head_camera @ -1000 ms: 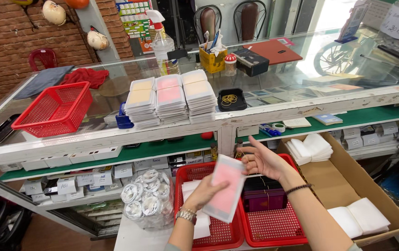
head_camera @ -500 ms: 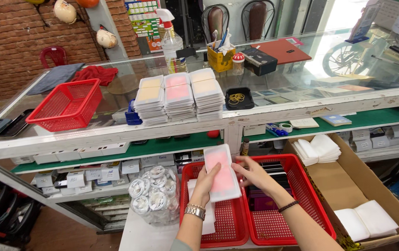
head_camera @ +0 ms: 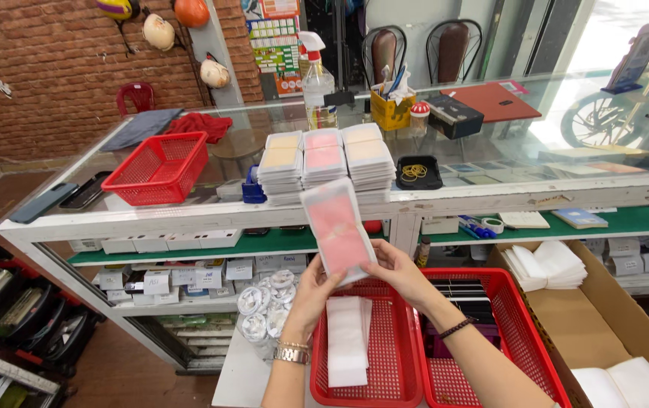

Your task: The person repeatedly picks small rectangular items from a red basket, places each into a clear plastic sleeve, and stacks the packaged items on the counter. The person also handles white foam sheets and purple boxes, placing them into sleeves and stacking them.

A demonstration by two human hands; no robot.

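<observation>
Both hands hold up a flat clear packet with a pink insert [head_camera: 336, 230]. My left hand [head_camera: 311, 295], with a metal watch at the wrist, grips its lower left edge. My right hand [head_camera: 400, 273] holds its lower right corner. The packet stands tilted in front of the glass counter's edge [head_camera: 491, 202]. Below the hands sits a red basket [head_camera: 392, 355] holding white packets [head_camera: 347, 340]. A second red basket [head_camera: 506, 340] to its right holds dark and purple items. Three stacks of similar packets [head_camera: 323, 157] rest on the counter.
An empty red basket [head_camera: 157, 168], a spray bottle [head_camera: 317, 79], a yellow pen holder [head_camera: 391, 109] and a black tray of rubber bands [head_camera: 417, 173] sit on the counter. A cardboard box [head_camera: 604, 317] of white packets stands at the right. A clear bag of round discs [head_camera: 264, 310] lies at the left.
Both hands have raised the pink packet from above the red basket up to counter-edge height. My right hand moved from the packet's side to its lower corner.
</observation>
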